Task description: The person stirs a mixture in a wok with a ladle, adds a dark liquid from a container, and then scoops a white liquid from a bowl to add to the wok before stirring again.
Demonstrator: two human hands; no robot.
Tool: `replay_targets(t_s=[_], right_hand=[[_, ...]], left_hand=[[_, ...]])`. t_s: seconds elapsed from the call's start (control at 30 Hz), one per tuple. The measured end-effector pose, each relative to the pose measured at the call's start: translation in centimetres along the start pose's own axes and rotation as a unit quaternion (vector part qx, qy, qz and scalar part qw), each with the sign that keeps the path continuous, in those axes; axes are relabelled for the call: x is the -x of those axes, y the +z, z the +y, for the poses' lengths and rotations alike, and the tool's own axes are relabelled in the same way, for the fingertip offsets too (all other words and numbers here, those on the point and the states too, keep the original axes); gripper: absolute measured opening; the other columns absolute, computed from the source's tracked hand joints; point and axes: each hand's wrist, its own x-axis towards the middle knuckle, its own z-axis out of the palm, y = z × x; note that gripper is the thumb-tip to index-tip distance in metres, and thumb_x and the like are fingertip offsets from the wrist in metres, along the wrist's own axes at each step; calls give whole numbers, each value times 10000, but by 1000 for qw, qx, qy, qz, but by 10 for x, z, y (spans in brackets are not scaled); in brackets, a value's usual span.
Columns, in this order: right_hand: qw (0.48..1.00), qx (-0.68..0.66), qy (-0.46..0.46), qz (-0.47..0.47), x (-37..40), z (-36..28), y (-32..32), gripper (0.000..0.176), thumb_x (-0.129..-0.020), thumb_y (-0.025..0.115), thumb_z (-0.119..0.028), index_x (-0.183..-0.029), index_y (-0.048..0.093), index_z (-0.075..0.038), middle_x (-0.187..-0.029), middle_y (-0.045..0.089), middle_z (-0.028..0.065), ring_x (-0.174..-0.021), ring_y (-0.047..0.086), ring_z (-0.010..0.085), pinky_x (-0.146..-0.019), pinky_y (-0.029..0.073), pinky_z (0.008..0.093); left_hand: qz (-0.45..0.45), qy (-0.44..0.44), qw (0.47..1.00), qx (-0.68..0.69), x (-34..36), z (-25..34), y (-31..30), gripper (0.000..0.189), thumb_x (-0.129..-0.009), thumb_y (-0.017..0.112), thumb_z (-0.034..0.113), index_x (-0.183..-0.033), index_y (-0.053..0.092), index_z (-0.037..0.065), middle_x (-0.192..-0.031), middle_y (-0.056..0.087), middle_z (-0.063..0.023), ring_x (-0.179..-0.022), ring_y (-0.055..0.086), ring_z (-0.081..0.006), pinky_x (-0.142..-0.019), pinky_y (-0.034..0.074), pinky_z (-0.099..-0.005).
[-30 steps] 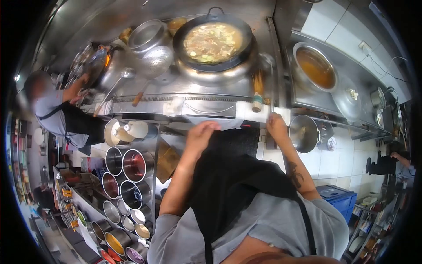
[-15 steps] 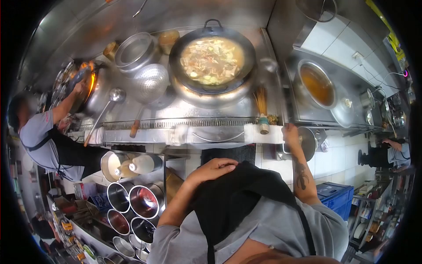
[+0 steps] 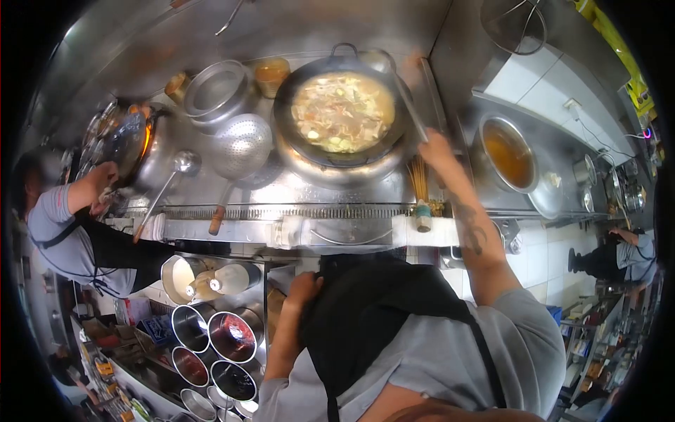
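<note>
The right hand [image 3: 436, 149] grips the handle of a ladle [image 3: 410, 98], fingers closed around it; the ladle's bowl is at the far right rim of the wok [image 3: 280, 121], which holds food in broth [image 3: 342, 112]. The left hand [image 3: 304, 288] is at the black apron [image 3: 383, 309], fingers curled; whether they pinch anything, one cannot tell.
</note>
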Motion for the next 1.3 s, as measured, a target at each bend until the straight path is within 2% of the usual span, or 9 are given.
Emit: replay_targets(t_s=[0.13,0.23,0.33,0.47,0.7,0.87,1.0,1.2,1.3], right_hand=[[951,-195,164,-173,-6,-29,54,172,-859,571,-127,-965,555,7,-723,586,96,-625,604,198,-532,493,344],[705,-556,281,-339,16,-54,40,144,-892,518,-90,-1021,536,-29,-694,520,14,-548,532,126,-468,449,288],[434,-743,315,-399,18,-48,14,180,-905,485,-62,-1084,498,-41,-704,488,-19,-521,476,77,-448,393,244],[613,-642,289,-359,57,-66,-18,270,-917,491,-64,-1171,473,26,-740,486,-8,-545,475,58,-438,366,203],[908,-284,143,-273,85,-78,-54,401,-845,532,-44,-1246,521,-52,-678,521,3,-468,483,73,-419,390,241],[951,-187,42,-241,113,-95,-95,453,-840,541,-41,-1291,499,-41,-653,523,9,-481,478,63,-449,392,242],[962,-128,-2,-242,133,-82,-99,449,-829,530,-29,-1276,503,-49,-630,509,23,-476,476,69,-459,393,260],[970,-30,-35,-237,113,-51,-71,521,-786,557,-70,-1301,485,-37,-810,606,217,-683,615,336,-643,478,418],[985,37,-30,-163,91,-45,-57,500,-775,576,-90,-1256,500,22,-924,620,286,-827,624,419,-754,485,454]], left_hand=[[47,-117,992,24,23,-111,119,388,-873,513,344,-827,663,-10,-859,660,-234,-851,628,-411,-768,484,-495],[20,-205,979,-5,59,-179,207,357,-847,517,308,-782,658,-13,-775,661,-214,-741,637,-379,-695,484,-483],[-72,-281,956,32,102,-188,236,351,-837,518,302,-768,655,-14,-746,652,-206,-702,623,-364,-668,474,-477],[-107,-309,942,76,114,-184,246,343,-822,518,294,-749,650,-15,-706,640,-197,-649,604,-344,-633,461,-470],[-65,-283,943,164,66,-181,229,330,-797,519,279,-716,641,-17,-636,619,-180,-558,570,-309,-570,438,-458],[46,-274,903,329,27,-159,200,322,-773,518,269,-678,630,-19,-570,593,-164,-475,526,-273,-512,409,-446],[48,-266,932,242,25,-181,210,307,-757,534,256,-663,628,-21,-606,615,-188,-508,574,-296,-537,432,-436],[-3,-197,980,42,40,-200,220,280,-744,539,221,-646,623,-28,-610,623,-197,-527,602,-312,-561,459,-411],[-29,-238,965,108,44,-208,218,277,-743,544,215,-612,611,-20,-587,615,-185,-518,603,-296,-565,470,-398]])
